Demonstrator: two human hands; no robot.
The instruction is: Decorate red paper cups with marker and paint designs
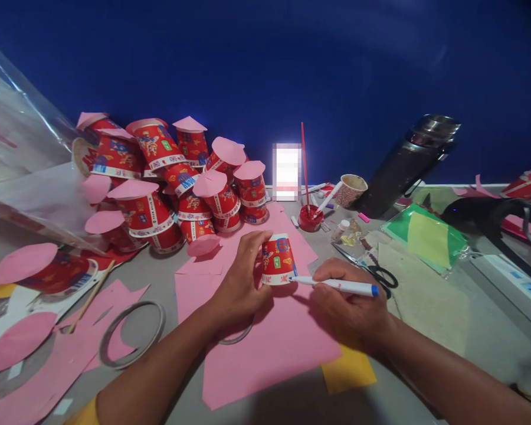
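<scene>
1. The cup [278, 260] is in the middle, over the pink paper [269, 360], with its wide rim low and its small end up. I cannot tell if it rests on the paper.
2. The left hand [241, 280] grips the cup from its left side. It should hold the cup steady but not squeeze hard, because a cup like this may dent.
3. The right hand [351, 301] is closed around the pen [347, 285]. The tip is at the right side of the cup, down by the white band near the rim. It looks like it touches, but it is too small to be sure.
4. To mark neatly, I think a light push is best. The cup is round, so small turns of it should help the tip meet it well.
5. The left thumb is low by the rim, and the fingers bend round near the top. It is good to keep them away from the tip.
6. The pen lies almost flat, with its blue end pointing right. The right fingers pinch it near the middle.
7. Both arms come up from the bottom corners and lean in toward the cup.
</scene>
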